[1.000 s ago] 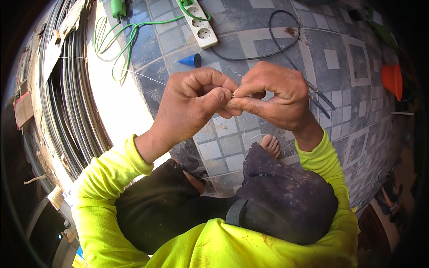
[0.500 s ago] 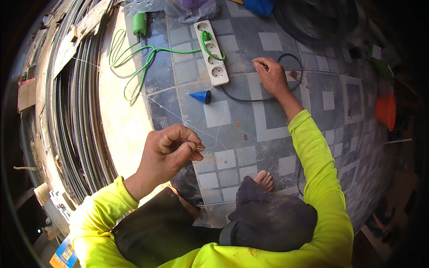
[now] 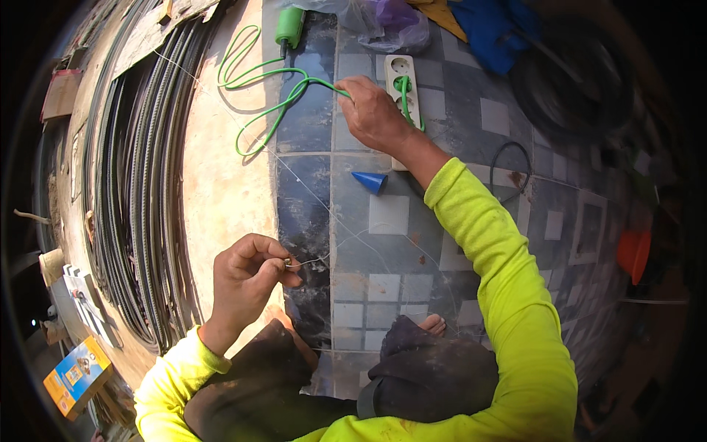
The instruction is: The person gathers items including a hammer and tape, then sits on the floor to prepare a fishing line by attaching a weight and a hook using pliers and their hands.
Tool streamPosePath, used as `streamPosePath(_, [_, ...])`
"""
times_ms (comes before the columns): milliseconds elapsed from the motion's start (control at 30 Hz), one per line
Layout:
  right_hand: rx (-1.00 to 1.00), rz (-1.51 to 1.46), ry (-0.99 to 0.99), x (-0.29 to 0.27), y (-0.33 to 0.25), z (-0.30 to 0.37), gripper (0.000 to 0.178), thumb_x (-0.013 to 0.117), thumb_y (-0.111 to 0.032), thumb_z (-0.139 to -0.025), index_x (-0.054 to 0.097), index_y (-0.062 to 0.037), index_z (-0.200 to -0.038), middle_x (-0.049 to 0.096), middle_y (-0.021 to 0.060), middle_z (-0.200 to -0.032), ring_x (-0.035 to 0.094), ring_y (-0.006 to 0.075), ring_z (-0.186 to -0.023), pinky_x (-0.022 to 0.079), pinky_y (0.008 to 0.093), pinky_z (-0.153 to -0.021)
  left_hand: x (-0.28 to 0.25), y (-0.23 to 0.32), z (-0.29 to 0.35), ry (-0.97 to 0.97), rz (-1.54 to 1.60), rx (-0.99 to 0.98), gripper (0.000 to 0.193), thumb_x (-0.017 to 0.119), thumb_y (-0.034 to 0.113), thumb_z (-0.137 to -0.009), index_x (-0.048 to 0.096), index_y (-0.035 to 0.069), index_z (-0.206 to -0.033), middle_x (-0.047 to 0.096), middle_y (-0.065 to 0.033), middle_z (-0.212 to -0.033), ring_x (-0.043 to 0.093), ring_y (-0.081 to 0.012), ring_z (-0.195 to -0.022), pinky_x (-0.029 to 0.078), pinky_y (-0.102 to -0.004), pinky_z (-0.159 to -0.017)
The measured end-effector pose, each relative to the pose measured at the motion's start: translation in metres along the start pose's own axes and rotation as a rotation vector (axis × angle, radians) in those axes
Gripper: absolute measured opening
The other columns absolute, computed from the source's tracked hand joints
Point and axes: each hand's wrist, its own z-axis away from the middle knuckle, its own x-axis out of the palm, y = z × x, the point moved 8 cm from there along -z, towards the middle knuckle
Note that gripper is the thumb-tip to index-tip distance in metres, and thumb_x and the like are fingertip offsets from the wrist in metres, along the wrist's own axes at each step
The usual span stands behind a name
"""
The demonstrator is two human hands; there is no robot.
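Note:
My left hand (image 3: 247,276) is closed in a pinch on a small brass-coloured piece (image 3: 287,262), its exact kind too small to make out. A thin pale thread trails from beside it across the floor. My right hand (image 3: 374,114) reaches over the left side of a white power strip (image 3: 400,68), its fingertips closed on a green cord (image 3: 300,71). That cord runs from a plug in the strip to a green cylindrical tool (image 3: 290,26). The fingertips are partly hidden by the hand. Below the strip lies a blue cone (image 3: 370,182) on its side.
Long bundled metal rods (image 3: 158,147) lie on the left. Clear plastic bags (image 3: 387,26), a blue cloth (image 3: 490,33) and coiled black tubing (image 3: 571,96) are at the far side. An orange bucket (image 3: 633,254) stands right, a cardboard box (image 3: 76,377) lower left.
My right hand has moved left, from the floor right of the power strip to the green cord. The left hand keeps its pinch. The whole view has shifted somewhat.

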Motion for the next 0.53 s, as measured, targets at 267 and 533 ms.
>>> streamPosePath(267, [0.523,0.378,-0.02,0.044,0.125,-0.02,0.031,0.055,-0.009,-0.085,0.053,0.0074,-0.112,0.056,0.0327,-0.115,0.058,0.0488,-0.104,0.049,0.0497,-0.092,-0.002,0.0,0.004,0.06,0.046,-0.002,0.01,0.05,-0.008,-0.09,0.058,-0.005,-0.093,0.068,-0.0146,-0.085,0.07,-0.0198,-0.071,0.061,-0.0304,-0.067])
streamPosePath(533, [0.321,-0.112,0.229,0.005,0.104,-0.034,0.02,0.065,-0.014,-0.086,0.064,-0.0084,-0.105,0.074,0.011,-0.098,0.072,0.0291,-0.087,0.056,0.0442,-0.08,-0.001,-0.005,0.0,0.027,0.095,-0.017,0.01,0.053,-0.007,-0.092,0.059,-0.004,-0.098,0.07,-0.0143,-0.089,0.07,-0.0188,-0.075,0.06,-0.0297,-0.069])
